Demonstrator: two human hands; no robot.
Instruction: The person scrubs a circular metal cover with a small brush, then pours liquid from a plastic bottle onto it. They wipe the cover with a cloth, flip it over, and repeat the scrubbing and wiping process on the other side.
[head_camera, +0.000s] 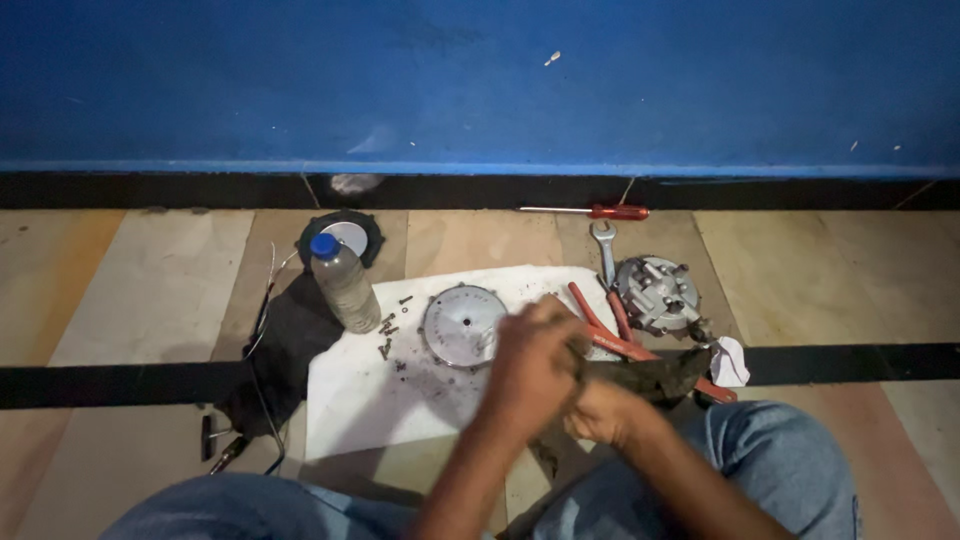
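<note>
Tiled floor below a blue wall: both hands, left (535, 365) over right (600, 410), grip a dirty rag (660, 375) between them.

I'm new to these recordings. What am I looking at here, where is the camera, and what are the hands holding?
This single view comes from a camera worn on a person's head, looking down at a tiled floor beside a blue wall. The person sits with their left hand and right hand together on a dark greasy rag. On a white sheet lie a round metal cover, loose screws and a plastic bottle. Nearby: red pliers, a wrench, a red screwdriver and a round metal part.
</note>
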